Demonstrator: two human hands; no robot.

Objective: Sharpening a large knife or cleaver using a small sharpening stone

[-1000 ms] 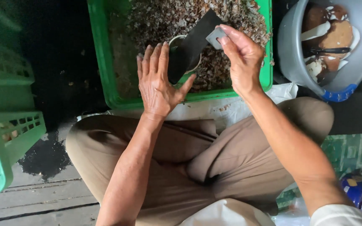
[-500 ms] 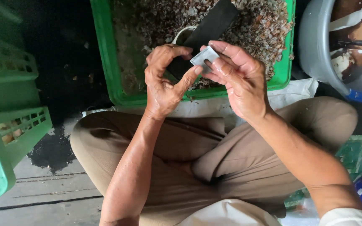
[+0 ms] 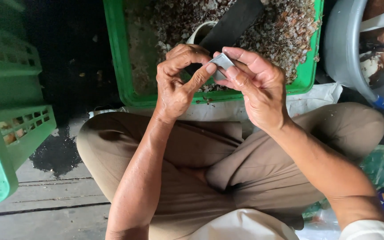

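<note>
A small flat grey piece [image 3: 222, 62] is pinched between the fingers of both hands, just above my lap. My right hand [image 3: 256, 86] holds it from the right with thumb and forefinger. My left hand [image 3: 181, 80] meets it from the left, its thumb tip pressed on the piece's edge and its fingers curled. Behind the hands lies a green plastic tray [image 3: 125, 84] filled with brown and white shell-like scraps. In the tray a dark flat strip [image 3: 232, 22] leans over a white cup [image 3: 198, 32].
A grey round basin [image 3: 341, 53] with brown and white pieces stands at the right. Green slotted crates [image 3: 12, 129] stand at the left on wooden floorboards. My crossed legs in tan trousers fill the middle. A white sheet lies under the tray.
My left hand went from an open palm to curled fingers closed on the grey piece. Both hands drew closer to me and nearer together.
</note>
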